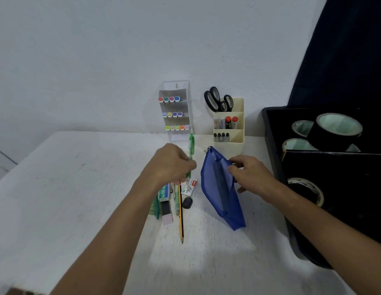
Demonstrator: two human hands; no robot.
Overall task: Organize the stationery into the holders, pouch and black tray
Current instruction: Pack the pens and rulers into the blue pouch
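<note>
A green pen (191, 155) is gripped by the left hand (172, 165), just left of the blue pouch (221, 188), which is held open by the right hand (249, 173). Behind the pouch, scissors (217, 101) stand in the cream holder (236, 141); tape rolls (334, 130) lie in the black tray (277, 167) to its right.

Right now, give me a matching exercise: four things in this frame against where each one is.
Things:
1. green pen
2. scissors
3. tape rolls
4. pencil

Places:
A. black tray
B. lying on the table
C. cream holder
D. left hand

Pairs: 1-D, 2-C, 3-A, 4-B
</note>
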